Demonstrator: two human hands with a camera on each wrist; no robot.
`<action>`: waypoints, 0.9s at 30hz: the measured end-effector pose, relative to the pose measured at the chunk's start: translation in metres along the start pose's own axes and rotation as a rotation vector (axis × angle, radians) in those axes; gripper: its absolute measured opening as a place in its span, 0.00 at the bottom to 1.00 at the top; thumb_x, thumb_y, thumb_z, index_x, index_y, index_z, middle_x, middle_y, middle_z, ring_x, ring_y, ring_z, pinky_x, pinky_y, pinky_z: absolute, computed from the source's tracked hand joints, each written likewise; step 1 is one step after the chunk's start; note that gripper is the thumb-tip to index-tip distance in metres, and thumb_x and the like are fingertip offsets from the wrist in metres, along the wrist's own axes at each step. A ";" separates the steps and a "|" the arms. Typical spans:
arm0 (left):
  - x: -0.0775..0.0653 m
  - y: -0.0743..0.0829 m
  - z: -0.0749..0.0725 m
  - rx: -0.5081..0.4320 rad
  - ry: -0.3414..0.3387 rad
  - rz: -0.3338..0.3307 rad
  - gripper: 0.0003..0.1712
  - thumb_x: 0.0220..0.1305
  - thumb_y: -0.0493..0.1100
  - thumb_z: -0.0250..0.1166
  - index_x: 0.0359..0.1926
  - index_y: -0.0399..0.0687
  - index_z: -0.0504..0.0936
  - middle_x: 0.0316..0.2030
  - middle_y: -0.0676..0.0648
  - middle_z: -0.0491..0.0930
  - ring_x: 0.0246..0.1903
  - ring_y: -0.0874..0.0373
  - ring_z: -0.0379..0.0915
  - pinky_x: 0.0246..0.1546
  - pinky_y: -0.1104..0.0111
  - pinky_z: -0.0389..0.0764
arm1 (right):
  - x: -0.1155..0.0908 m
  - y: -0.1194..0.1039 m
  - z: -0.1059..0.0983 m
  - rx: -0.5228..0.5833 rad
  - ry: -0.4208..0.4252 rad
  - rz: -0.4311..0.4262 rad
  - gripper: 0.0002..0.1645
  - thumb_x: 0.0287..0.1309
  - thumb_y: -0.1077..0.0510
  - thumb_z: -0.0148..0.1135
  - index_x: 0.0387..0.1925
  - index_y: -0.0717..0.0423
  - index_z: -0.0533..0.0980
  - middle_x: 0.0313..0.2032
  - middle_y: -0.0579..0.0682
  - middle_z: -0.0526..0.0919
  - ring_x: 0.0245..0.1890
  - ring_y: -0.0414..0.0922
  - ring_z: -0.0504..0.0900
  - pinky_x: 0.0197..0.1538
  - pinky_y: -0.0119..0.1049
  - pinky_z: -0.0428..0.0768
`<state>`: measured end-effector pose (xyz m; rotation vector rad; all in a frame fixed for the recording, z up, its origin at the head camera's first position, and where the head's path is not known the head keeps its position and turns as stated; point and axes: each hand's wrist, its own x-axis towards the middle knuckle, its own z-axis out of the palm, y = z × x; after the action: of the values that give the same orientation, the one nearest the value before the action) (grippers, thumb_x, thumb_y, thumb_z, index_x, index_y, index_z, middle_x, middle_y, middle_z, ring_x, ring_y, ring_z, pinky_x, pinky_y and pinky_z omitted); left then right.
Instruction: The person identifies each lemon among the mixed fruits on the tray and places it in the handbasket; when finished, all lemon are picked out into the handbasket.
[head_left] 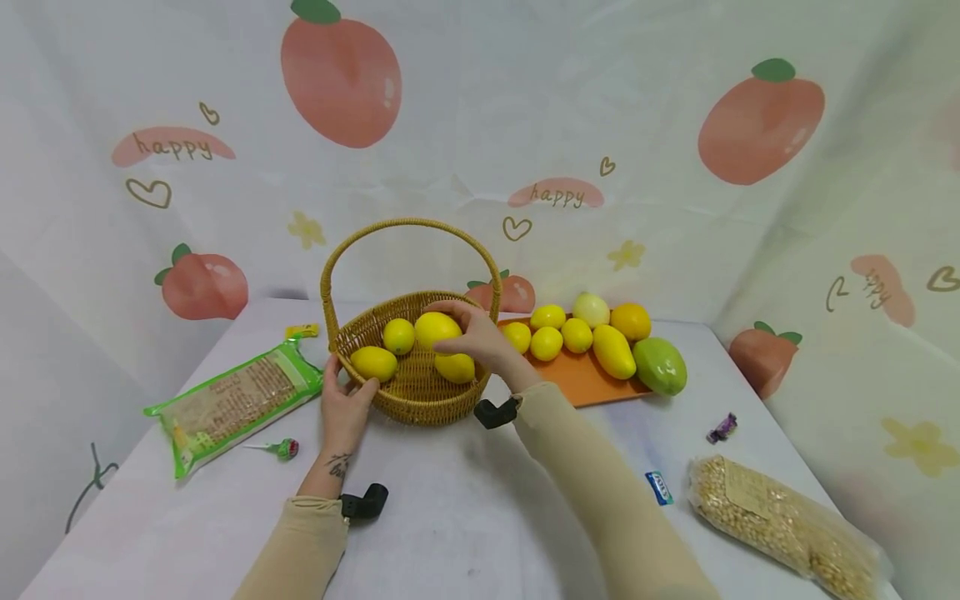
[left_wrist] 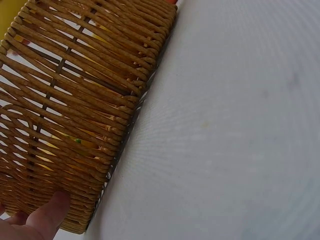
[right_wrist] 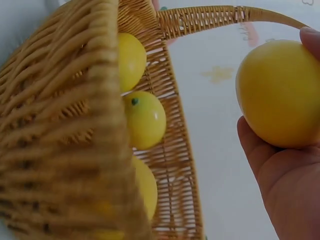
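Note:
A wicker basket (head_left: 416, 410) with a tall arched handle stands at the middle back of the table. My left hand (head_left: 348, 417) holds its left front side, and the thumb (left_wrist: 52, 212) lies against the weave in the left wrist view. My right hand (head_left: 483, 337) grips a smooth, rounded yellow fruit (right_wrist: 280, 95) above the basket's right part. Inside the basket lie a yellow fruit (head_left: 373, 363) at the left, a lemon (head_left: 398, 336) near the back and another yellow fruit (head_left: 454, 367) at the right, below the held one.
An orange tray (head_left: 588, 387) at right bears several yellow fruits, an orange (head_left: 631, 321) and a green fruit (head_left: 660, 367). A green-edged packet (head_left: 240, 400) and a lollipop (head_left: 287, 449) lie left. A bag of pale kernels (head_left: 780, 517) and small wrapped sweets (head_left: 660, 487) lie right.

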<state>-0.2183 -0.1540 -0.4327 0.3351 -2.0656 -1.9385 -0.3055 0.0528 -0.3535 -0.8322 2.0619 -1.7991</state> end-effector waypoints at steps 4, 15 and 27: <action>0.001 -0.001 0.000 0.002 0.008 0.001 0.47 0.58 0.37 0.57 0.73 0.49 0.41 0.71 0.45 0.45 0.61 0.45 0.58 0.40 0.85 0.69 | 0.006 0.000 0.006 0.005 -0.023 0.001 0.34 0.49 0.70 0.62 0.60 0.64 0.65 0.58 0.58 0.71 0.52 0.49 0.72 0.55 0.36 0.73; 0.001 0.001 0.001 -0.009 0.012 -0.005 0.46 0.58 0.37 0.57 0.73 0.50 0.42 0.71 0.45 0.45 0.60 0.45 0.58 0.44 0.80 0.70 | -0.031 0.002 -0.015 0.130 0.108 -0.100 0.34 0.49 0.77 0.57 0.61 0.71 0.62 0.60 0.66 0.67 0.63 0.58 0.63 0.66 0.44 0.62; 0.001 0.001 0.001 -0.002 0.011 -0.030 0.47 0.57 0.37 0.55 0.73 0.50 0.39 0.71 0.45 0.44 0.60 0.45 0.58 0.37 0.87 0.69 | -0.067 0.041 -0.080 0.149 0.636 0.060 0.32 0.52 0.69 0.60 0.60 0.66 0.65 0.57 0.58 0.72 0.60 0.52 0.68 0.65 0.42 0.64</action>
<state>-0.2191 -0.1533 -0.4313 0.3777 -2.0632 -1.9512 -0.3065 0.1595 -0.3893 -0.1517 2.2167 -2.3627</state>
